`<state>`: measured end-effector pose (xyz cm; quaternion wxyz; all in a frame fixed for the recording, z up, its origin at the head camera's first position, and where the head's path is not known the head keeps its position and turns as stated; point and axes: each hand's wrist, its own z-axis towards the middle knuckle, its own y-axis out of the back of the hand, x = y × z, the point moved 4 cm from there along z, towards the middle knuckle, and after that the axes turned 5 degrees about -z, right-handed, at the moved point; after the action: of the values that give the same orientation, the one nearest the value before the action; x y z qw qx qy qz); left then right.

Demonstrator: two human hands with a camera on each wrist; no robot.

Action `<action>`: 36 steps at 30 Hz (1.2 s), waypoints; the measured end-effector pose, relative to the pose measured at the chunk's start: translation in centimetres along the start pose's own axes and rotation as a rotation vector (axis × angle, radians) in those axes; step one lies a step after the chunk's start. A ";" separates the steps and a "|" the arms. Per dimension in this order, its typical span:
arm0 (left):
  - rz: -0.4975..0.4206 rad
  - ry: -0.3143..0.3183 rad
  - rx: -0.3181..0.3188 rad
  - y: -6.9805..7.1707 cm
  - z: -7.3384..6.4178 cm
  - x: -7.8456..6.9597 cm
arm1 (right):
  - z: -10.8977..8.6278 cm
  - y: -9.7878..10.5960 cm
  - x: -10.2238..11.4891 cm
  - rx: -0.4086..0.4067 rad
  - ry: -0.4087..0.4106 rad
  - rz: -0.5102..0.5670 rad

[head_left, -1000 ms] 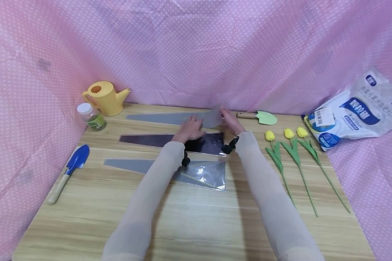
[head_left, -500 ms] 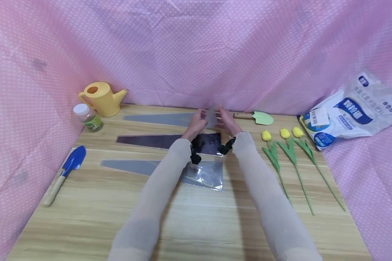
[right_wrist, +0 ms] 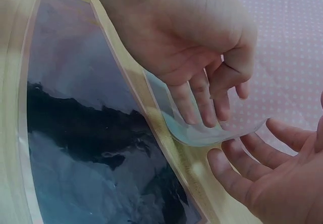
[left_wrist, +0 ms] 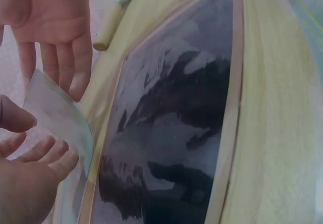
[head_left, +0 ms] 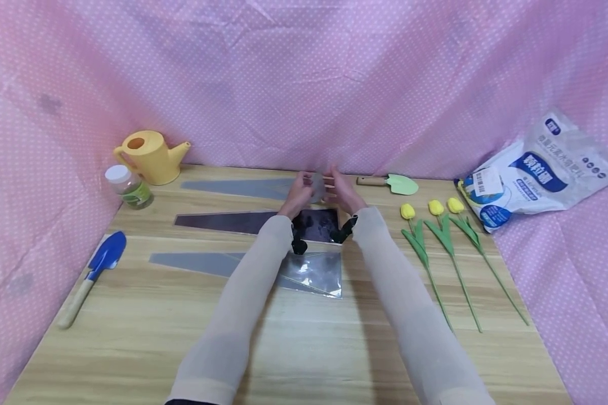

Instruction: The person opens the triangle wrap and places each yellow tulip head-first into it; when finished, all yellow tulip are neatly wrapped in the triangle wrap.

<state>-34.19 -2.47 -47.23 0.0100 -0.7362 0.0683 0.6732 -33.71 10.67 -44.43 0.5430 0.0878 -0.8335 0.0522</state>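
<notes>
A clear tapered plastic sleeve [head_left: 238, 187] lies at the back of the table, its wide right end bent up between my hands. My left hand [head_left: 297, 196] is at the raised end, palm inward; in the right wrist view its loosely bent fingers show through the film [right_wrist: 199, 137]. In the left wrist view, left thumb and fingertips stand apart. My right hand [head_left: 343, 192] faces it, nearly straight fingertips touching the sleeve's free edge. Just in front lies a dark tapered sleeve [head_left: 218, 221], and nearer still another clear one [head_left: 314, 270].
A yellow watering can [head_left: 154, 160] and a lidded jar [head_left: 134, 190] stand back left, a blue trowel [head_left: 101, 261] before them. Right of my hands lie a green trowel [head_left: 401, 184], three yellow tulips [head_left: 436, 208] and a white printed bag [head_left: 532, 177].
My left hand has moved from over the sleeve up to its raised end, nearer my right hand. My right hand stays at that end. The head view has shifted slightly.
</notes>
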 end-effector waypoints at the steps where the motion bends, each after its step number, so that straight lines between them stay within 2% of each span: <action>1: -0.006 0.001 0.007 0.0 0.0 0.1 | 0.0 -0.1 -0.1 0.005 -0.001 0.000; 8: 0.018 0.035 0.056 0.4 -0.1 0.2 | 0.0 -0.5 -0.2 0.029 0.008 0.023; 10: 0.024 0.044 0.053 0.5 -0.1 0.2 | 0.0 -0.6 -0.2 0.036 0.012 0.017; 20: -0.095 0.070 -0.013 0.6 0.4 -0.2 | 0.3 -0.9 -0.3 0.045 -0.012 0.037; 29: -0.049 0.066 -0.056 0.9 0.9 0.3 | 0.6 -1.1 -0.5 0.047 0.000 0.039; 36: 0.036 0.049 -0.098 1.3 0.9 0.3 | 0.9 -1.0 -0.5 0.037 -0.028 0.050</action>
<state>-35.24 -3.65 -47.55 -0.0400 -0.7508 0.0486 0.6575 -34.09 9.57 -45.24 0.5280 0.0776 -0.8419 0.0798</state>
